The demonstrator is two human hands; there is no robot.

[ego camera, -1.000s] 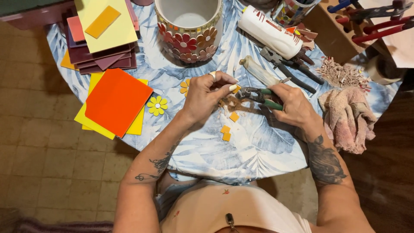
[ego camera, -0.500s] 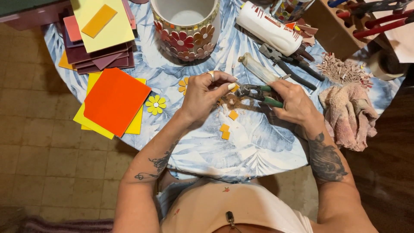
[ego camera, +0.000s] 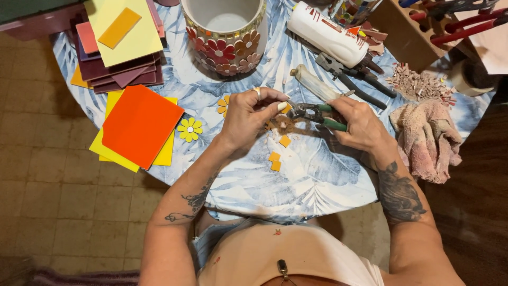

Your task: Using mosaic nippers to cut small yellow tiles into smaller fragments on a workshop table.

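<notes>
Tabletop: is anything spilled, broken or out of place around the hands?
Nothing alarming. Brownish crumbs lie on the cloth under the left hand and the green-handled nippers in the right hand; three small orange tile bits lie loose below.

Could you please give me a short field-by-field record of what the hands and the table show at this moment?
Left hand: pinches a small yellow tile piece at the fingertips
Right hand: grips green-handled nippers, jaws at the piece
Cut pieces: orange bits lying on the cloth below the hands
Table: round, blue leaf-print cloth
Left of hands: orange sheet on yellow ones
Behind: pot with flower mosaic
Right: pink rag
</notes>
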